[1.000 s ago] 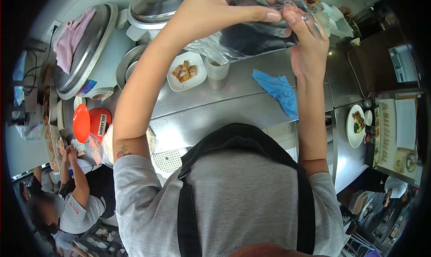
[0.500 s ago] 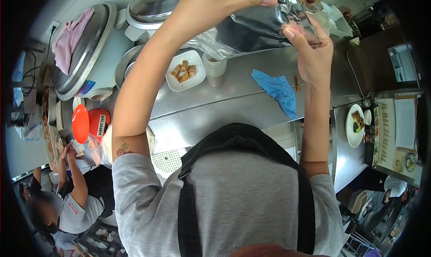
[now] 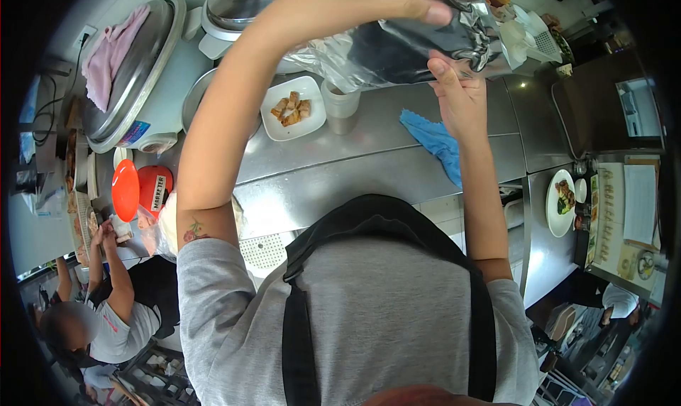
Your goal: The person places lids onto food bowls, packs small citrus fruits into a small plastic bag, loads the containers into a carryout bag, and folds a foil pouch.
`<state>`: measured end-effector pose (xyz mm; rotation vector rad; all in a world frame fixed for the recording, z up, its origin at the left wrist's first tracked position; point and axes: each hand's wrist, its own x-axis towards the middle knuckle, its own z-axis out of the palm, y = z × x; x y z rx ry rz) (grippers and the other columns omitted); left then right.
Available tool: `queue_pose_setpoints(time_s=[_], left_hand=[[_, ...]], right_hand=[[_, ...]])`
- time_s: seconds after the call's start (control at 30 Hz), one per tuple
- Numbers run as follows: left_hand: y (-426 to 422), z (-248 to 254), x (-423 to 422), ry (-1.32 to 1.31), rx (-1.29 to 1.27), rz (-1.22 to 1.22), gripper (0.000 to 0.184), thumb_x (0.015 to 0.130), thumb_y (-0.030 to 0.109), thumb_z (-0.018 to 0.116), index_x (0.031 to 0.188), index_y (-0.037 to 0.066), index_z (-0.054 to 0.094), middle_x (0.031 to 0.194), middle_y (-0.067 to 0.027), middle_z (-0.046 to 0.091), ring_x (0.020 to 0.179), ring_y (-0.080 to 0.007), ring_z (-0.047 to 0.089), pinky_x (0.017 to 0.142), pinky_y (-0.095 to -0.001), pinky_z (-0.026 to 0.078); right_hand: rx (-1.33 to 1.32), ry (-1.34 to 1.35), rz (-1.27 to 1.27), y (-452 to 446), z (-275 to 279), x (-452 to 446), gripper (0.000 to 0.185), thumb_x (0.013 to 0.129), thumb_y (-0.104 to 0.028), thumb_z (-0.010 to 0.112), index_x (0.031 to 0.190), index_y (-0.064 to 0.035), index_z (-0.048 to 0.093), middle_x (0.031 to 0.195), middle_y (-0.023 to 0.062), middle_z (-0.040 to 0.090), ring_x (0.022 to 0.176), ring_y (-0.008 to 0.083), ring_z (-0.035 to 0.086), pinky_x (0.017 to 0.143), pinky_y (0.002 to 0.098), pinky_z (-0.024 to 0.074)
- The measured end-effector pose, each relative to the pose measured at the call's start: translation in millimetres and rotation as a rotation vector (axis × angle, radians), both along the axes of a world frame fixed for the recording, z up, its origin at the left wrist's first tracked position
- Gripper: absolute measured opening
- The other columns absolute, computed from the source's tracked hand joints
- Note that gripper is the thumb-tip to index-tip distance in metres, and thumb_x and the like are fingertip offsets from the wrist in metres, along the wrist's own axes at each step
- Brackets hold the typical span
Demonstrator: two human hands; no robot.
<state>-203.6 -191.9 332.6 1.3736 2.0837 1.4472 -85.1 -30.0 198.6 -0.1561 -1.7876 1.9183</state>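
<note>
At the top of the view, a shiny silver and dark plastic bag (image 3: 408, 51) is held up above the steel counter (image 3: 312, 182). My left hand (image 3: 386, 7) grips its upper part, with the thumb stretched across the front and the other fingers largely hidden. My right hand (image 3: 461, 97) pinches the bag's lower right part between thumb and fingers. Below the bag stand a white square dish (image 3: 312, 127) with browned food pieces (image 3: 291, 110) and a translucent cup (image 3: 342, 111). A blue cloth (image 3: 436, 147) lies on the counter beside my right forearm.
Large lidded cookers (image 3: 142, 86) stand at the left, one with a pink cloth (image 3: 113, 55) over it. Nearby are a red bowl (image 3: 126, 189) and a red container (image 3: 152, 186). A white oval plate of food (image 3: 562, 218) sits at right. Another person (image 3: 131, 321) works at lower left.
My right hand has moved left and down along the bag, covering more of the blue cloth with the forearm. The bag's right end has shifted and creased differently. My left hand stays on it.
</note>
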Motion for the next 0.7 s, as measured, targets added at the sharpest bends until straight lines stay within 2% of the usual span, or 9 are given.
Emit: queue_pose_setpoints(time_s=[0.1, 0.17, 0.27, 0.37, 0.4, 0.5, 0.6, 0.67, 0.7], left_hand=[[-12, -7, 5, 0.099, 0.04, 0.012, 0.023, 0.081, 0.019, 0.072, 0.091, -0.001, 0.068, 0.077, 0.001, 0.065, 0.07, -0.0029, 0.055, 0.062, -0.0186, 0.044], [-26, -26, -27, -0.118, -0.031, -0.141, 0.02, 0.081, 0.016, 0.073, 0.091, -0.001, 0.067, 0.08, 0.0004, 0.066, 0.073, -0.0036, 0.056, 0.065, -0.0188, 0.045], [-30, -40, -36, -0.246, -0.063, -0.121, 0.015, 0.081, 0.014, 0.072, 0.088, 0.001, 0.068, 0.076, 0.0009, 0.065, 0.07, -0.0041, 0.057, 0.063, -0.0195, 0.045], [-31, -36, -35, -0.228, -0.088, -0.099, 0.017, 0.082, 0.014, 0.072, 0.091, 0.001, 0.068, 0.078, 0.0, 0.066, 0.072, -0.0046, 0.057, 0.064, -0.0193, 0.045], [-30, -34, -34, -0.207, -0.109, -0.089, 0.018, 0.082, 0.014, 0.071, 0.093, 0.0, 0.068, 0.08, -0.0006, 0.066, 0.073, -0.0048, 0.058, 0.065, -0.0192, 0.045], [-32, -39, -21, -0.176, 0.189, -0.086, 0.056, 0.084, 0.015, 0.069, 0.132, 0.0, 0.046, 0.123, -0.0135, 0.056, 0.099, -0.014, 0.06, 0.088, -0.0191, 0.042], [-53, -100, -51, 0.128, 0.482, 0.303, 0.072, 0.075, 0.017, 0.073, 0.137, 0.005, 0.037, 0.125, -0.015, 0.053, 0.114, -0.0247, 0.053, 0.098, -0.0387, 0.04], [-72, -160, -49, -0.266, 0.724, 0.366, 0.101, 0.064, 0.017, 0.081, 0.145, 0.009, 0.021, 0.131, -0.0181, 0.047, 0.116, -0.0274, 0.05, 0.101, -0.0432, 0.037], [-83, -191, -43, -0.568, 0.678, 0.289, 0.115, 0.06, 0.014, 0.082, 0.148, 0.011, 0.008, 0.133, -0.0202, 0.043, 0.119, -0.03, 0.048, 0.105, -0.0458, 0.033]], right_hand=[[-0.037, -0.013, -0.067, -3, 2, -3, 0.035, 0.083, -0.029, 0.07, 0.103, 0.0003, 0.067, 0.075, -0.0049, 0.057, 0.066, 0.0022, 0.045, 0.059, 0.0174, 0.0362], [-0.051, -0.019, -0.085, -3, 3, -2, 0.037, 0.083, -0.03, 0.07, 0.104, 0.0001, 0.067, 0.076, -0.0044, 0.058, 0.066, 0.0024, 0.046, 0.06, 0.0173, 0.0373], [-0.091, -0.017, 0.037, 4, -6, -3, 0.035, 0.083, -0.028, 0.071, 0.105, -0.0013, 0.066, 0.081, -0.0032, 0.061, 0.068, 0.0026, 0.049, 0.062, 0.0172, 0.0396], [0.011, -0.033, 0.149, 2, -16, -6, 0.028, 0.088, -0.013, 0.063, 0.113, -0.0019, 0.059, 0.108, 0.0035, 0.062, 0.095, 0.009, 0.058, 0.079, 0.024, 0.0472], [-0.002, -0.024, 0.135, 1, -20, -9, 0.026, 0.088, -0.013, 0.064, 0.112, -0.0023, 0.06, 0.107, 0.0033, 0.062, 0.095, 0.0087, 0.058, 0.08, 0.0231, 0.0465], [-0.016, -0.014, 0.097, -3, -24, -14, 0.022, 0.088, -0.013, 0.064, 0.108, -0.0035, 0.061, 0.103, 0.0021, 0.063, 0.093, 0.0076, 0.058, 0.08, 0.0209, 0.0448], [0.02, -0.011, 0.084, -5, -19, -13, 0.017, 0.087, -0.016, 0.066, 0.099, -0.0033, 0.065, 0.096, -0.0002, 0.064, 0.088, 0.0066, 0.056, 0.077, 0.0201, 0.0432], [0.044, 0.025, 0.085, -4, -16, -14, 0.018, 0.086, -0.019, 0.067, 0.09, -0.0015, 0.068, 0.091, -0.0022, 0.063, 0.082, 0.0063, 0.053, 0.075, 0.0205, 0.0408], [0.064, 0.037, 0.068, -3, -17, -14, 0.018, 0.086, -0.019, 0.067, 0.09, -0.0018, 0.068, 0.091, -0.0021, 0.063, 0.082, 0.0061, 0.053, 0.074, 0.0202, 0.0407]])
